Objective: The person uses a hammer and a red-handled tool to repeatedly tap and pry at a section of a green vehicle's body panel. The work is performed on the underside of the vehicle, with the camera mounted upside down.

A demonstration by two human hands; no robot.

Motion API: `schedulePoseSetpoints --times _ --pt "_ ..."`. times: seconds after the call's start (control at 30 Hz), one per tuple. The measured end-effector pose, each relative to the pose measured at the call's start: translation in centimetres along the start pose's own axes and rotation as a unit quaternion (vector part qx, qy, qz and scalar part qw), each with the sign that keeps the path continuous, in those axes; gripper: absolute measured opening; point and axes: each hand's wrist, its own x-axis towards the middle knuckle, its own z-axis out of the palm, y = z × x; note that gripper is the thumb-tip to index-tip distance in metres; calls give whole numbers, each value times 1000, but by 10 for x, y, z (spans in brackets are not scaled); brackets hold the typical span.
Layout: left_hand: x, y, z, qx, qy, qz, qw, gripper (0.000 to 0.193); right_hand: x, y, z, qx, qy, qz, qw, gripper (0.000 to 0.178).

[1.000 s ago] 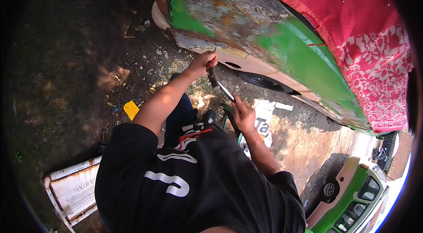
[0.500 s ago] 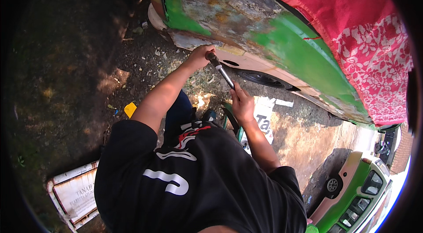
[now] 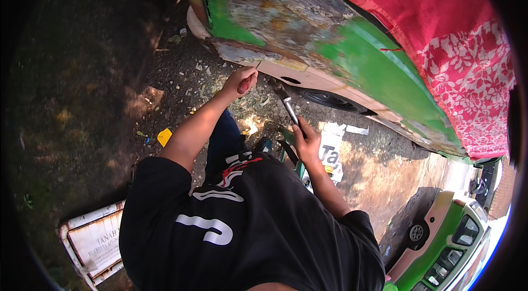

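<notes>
My left hand [image 3: 238, 80] is closed around the red handle of a hand tool [image 3: 245, 85], held against the lower pink edge of a vehicle body [image 3: 341, 43]. What tip the tool has is too small to make out. My right hand [image 3: 308, 141] grips a hammer [image 3: 288, 105] by its dark handle, below the shiny metal neck. The hammer's head is to the right of my left hand, apart from it and near the pink sill. Green paint covers parts of the body panel, and other parts are scraped down to rusty bare metal.
Red patterned cloth [image 3: 467, 71] drapes over the vehicle's upper side. A wheel [image 3: 330, 98] sits under the sill. On the ground lie a printed white sheet [image 3: 331, 139], a yellow piece [image 3: 164, 137] and paint chips. A rusty framed sign [image 3: 99, 239] and another green van [image 3: 440, 247] stand farther off.
The hammer head has swung away from my left hand, to the right and slightly down, uncovering the red handle there. My right hand has moved slightly lower.
</notes>
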Motion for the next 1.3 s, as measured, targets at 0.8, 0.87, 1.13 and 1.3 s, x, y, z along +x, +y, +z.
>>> schedulePoseSetpoints --times 0.8,0.87,1.13,1.3 --pt "29 22 14 -1 -11 -19 1000 9 -13 10 -11 -2 -1 60 998 25" --pt "30 27 16 32 6 -16 999 8 -10 -1 -10 -15 -33 36 999 25" --pt "44 17 9 -155 -109 -187 964 5 6 -7 2 -107 -41 -134 984 22" --pt "47 16 13 -123 -76 -131 981 10 3 -16 6 -85 -49 -75 992 22"
